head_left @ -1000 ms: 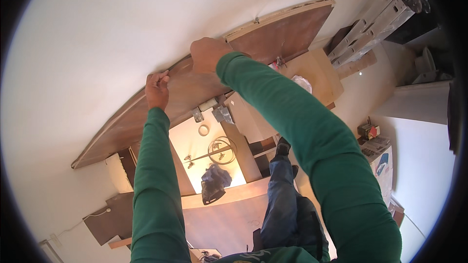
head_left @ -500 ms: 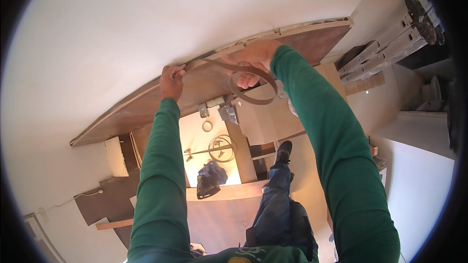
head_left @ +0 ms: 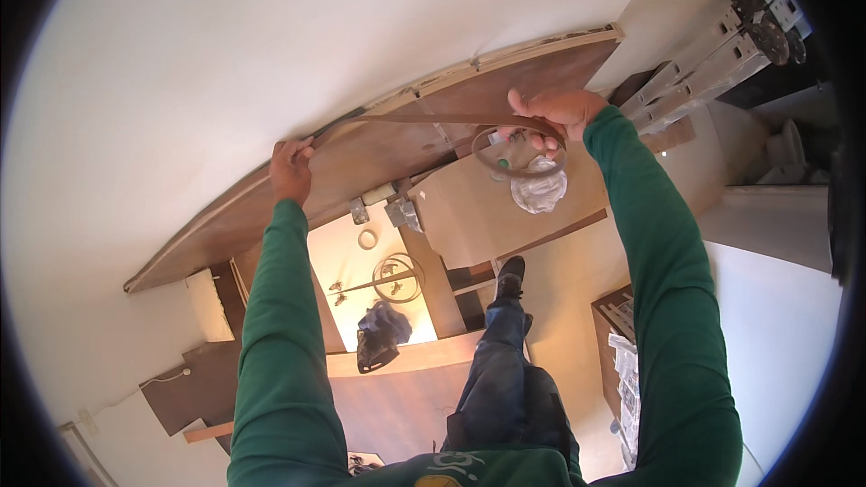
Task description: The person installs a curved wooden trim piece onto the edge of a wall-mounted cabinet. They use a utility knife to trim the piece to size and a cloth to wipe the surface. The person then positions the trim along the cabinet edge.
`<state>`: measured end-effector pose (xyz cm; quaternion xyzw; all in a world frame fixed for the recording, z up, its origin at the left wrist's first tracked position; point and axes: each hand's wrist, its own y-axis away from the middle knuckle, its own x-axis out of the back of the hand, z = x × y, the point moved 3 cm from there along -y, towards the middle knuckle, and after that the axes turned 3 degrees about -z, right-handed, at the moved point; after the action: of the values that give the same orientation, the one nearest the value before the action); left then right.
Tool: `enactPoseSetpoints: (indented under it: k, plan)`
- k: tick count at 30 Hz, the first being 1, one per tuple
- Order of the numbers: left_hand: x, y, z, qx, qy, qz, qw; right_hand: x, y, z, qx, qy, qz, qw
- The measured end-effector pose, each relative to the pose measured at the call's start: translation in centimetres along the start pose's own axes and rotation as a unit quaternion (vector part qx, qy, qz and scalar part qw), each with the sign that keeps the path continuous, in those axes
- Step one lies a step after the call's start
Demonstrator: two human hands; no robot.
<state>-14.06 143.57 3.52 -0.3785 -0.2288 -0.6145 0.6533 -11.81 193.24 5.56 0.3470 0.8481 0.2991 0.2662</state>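
Observation:
A long curved brown panel (head_left: 216,233) runs along the white wall ahead of me. My left hand (head_left: 290,171) is at its top edge, fingers pinched on a flexible brown strip (head_left: 424,117). The strip stretches rightward from there to my right hand (head_left: 555,115), whose fingers curl round it where it forms a hanging loop. Behind that loop, a crumpled white plastic bag (head_left: 539,189) lies on a beige board (head_left: 460,221); small items there are too small to name.
A lit white surface (head_left: 329,248) holds a tape ring (head_left: 367,240), coiled strips (head_left: 397,276), small metal pieces and dark cloth (head_left: 381,332). Long metal bars with round plates (head_left: 731,63) lean at the right. My leg (head_left: 501,343) stretches down between boards and a cabinet (head_left: 606,352).
My right hand has moved right along the panel, away from my left, drawing out the strip and its loop. My left hand stays at the top edge.

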Motion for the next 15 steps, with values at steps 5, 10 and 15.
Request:
enactPoseSetpoints:
  k: [5, 10, 15]
  plan:
    - [-0.4, -0.2, 1.4, -0.016, -0.035, -0.003, 0.999, -2.7, 0.3, 1.1, 0.019, -0.17, -0.044, 0.984]
    - [-1.3, 0.0, -6.8, 0.041, 0.41, -0.064, 0.909, -6.4, -3.0, 3.0, 0.174, -0.271, -0.087, 0.943]
    - [0.8, -0.3, -0.8, -0.116, -0.058, 0.034, 0.991, -6.7, -4.5, 5.2, 0.035, -0.344, -0.047, 0.937]
